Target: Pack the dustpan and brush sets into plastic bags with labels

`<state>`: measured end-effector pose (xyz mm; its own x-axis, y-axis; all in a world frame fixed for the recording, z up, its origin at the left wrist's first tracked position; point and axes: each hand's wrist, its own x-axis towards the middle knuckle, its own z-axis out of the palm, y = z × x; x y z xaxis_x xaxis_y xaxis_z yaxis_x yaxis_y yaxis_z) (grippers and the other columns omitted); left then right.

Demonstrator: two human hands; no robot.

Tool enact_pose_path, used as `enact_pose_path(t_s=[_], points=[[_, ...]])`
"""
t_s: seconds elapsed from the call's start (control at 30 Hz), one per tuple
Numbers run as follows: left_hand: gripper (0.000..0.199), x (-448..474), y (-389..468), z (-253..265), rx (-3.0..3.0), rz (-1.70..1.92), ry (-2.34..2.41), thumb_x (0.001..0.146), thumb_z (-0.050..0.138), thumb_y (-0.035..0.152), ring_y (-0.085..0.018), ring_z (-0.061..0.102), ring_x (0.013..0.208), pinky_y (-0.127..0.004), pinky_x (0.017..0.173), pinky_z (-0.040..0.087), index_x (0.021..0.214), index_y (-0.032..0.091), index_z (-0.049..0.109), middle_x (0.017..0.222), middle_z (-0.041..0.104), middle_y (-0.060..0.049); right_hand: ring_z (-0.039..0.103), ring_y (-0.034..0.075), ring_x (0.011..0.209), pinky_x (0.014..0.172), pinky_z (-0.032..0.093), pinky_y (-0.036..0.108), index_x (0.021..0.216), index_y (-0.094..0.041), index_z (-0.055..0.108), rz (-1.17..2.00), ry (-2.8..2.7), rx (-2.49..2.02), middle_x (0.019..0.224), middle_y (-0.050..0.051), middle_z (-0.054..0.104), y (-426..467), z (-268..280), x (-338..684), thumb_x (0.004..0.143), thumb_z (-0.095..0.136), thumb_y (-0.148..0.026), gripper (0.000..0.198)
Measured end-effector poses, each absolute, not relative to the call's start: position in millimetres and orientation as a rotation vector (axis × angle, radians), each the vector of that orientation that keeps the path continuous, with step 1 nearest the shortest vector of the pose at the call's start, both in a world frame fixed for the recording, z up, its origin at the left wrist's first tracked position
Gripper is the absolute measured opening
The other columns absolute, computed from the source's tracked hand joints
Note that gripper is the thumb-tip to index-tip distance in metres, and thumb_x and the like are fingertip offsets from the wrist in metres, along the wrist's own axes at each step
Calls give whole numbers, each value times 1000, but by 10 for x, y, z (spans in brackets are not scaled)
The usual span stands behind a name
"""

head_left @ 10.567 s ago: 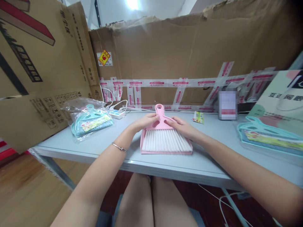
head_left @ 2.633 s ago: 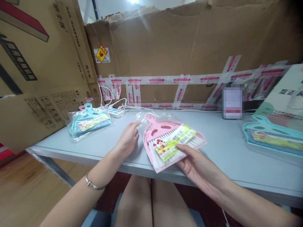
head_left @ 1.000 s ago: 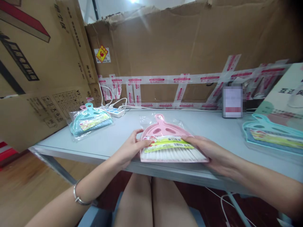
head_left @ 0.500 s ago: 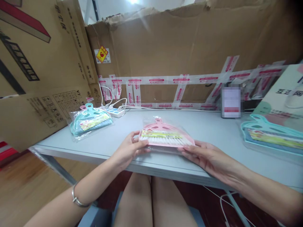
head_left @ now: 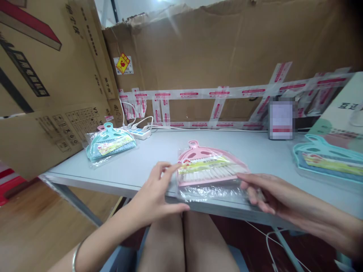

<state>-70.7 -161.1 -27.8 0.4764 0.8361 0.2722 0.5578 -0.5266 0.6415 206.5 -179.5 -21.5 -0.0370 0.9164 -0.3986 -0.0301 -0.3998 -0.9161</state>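
Observation:
A pink dustpan and brush set (head_left: 208, 155) in a clear plastic bag lies at the front of the table, handle pointing away from me. White bristles and a yellow-green label show through the plastic, and the bag's loose end reaches the table's front edge. My left hand (head_left: 160, 190) is open at its left side, index fingertip touching or nearly touching the bag, thumb stretched out below. At the right corner, my right hand (head_left: 262, 190) grips the bagged set with the thumb on top; its lower fingers are partly curled.
A bagged turquoise dustpan set (head_left: 109, 145) lies at the table's left, with pink behind it. Beside it is a white power strip (head_left: 140, 133) with cables. Another turquoise set (head_left: 329, 158) lies at right. A pixelated phone-like device (head_left: 281, 119) stands before the cardboard wall (head_left: 193, 49).
My left hand has let go of the set's left side and spread its fingers. The pink set appears slightly further right, with its bag's loose end now visible in front.

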Motion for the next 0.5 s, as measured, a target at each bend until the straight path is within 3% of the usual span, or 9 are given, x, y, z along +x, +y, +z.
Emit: enact_pose_path(t_s=[0.1,0.17,0.27,0.33,0.37,0.43,0.5], points=[[65,-685,-1596,-328,2494,686,981,67,72,37,-31,32,130,-51,107,23,128,32,49,140,41,-8,45,4,33,33,32,13,68,-16,61,1573,-1134,-1568,48,1,58,-1859,-222,2130,72,61,-54,38],[47,-662,-1568,-380,2489,713,933,76,65,34,-28,37,129,-48,108,23,122,32,55,134,51,-5,42,6,31,32,30,17,74,-18,58,1462,-1310,-1658,47,-1,55,-1900,-265,2198,71,57,-61,43],[27,-625,-1553,-471,2371,924,991,86,52,26,-23,48,121,-41,105,30,108,30,66,118,64,-4,50,13,44,42,41,26,86,-21,54,758,-1621,-1637,59,0,56,-1965,-401,2320,54,69,-64,55],[23,-593,-1565,-514,2277,1050,1038,85,52,25,-23,54,115,-40,105,30,98,29,71,108,69,-4,60,24,75,66,50,36,99,-22,54,258,-1807,-1437,87,8,61,-1996,-505,2362,39,79,-61,76],[21,-573,-1572,-528,2222,1101,1063,84,54,25,-24,56,112,-41,105,29,94,29,72,104,70,-4,58,29,91,77,48,41,106,-22,54,120,-1908,-1341,102,12,60,-2001,-547,2358,37,80,-60,83],[16,-526,-1579,-545,2098,1196,1116,81,58,26,-26,59,105,-42,103,30,87,29,73,95,72,-4,51,32,108,89,41,46,111,-24,53,51,-2091,-1234,116,13,56,-1986,-598,2298,53,75,-57,71],[14,-472,-1571,-559,1999,1273,1175,80,59,30,-27,60,97,-41,99,33,81,29,73,87,71,-5,54,27,101,86,41,44,98,-25,56,123,-2150,-1259,106,10,60,-1940,-602,2190,77,60,-48,32]])
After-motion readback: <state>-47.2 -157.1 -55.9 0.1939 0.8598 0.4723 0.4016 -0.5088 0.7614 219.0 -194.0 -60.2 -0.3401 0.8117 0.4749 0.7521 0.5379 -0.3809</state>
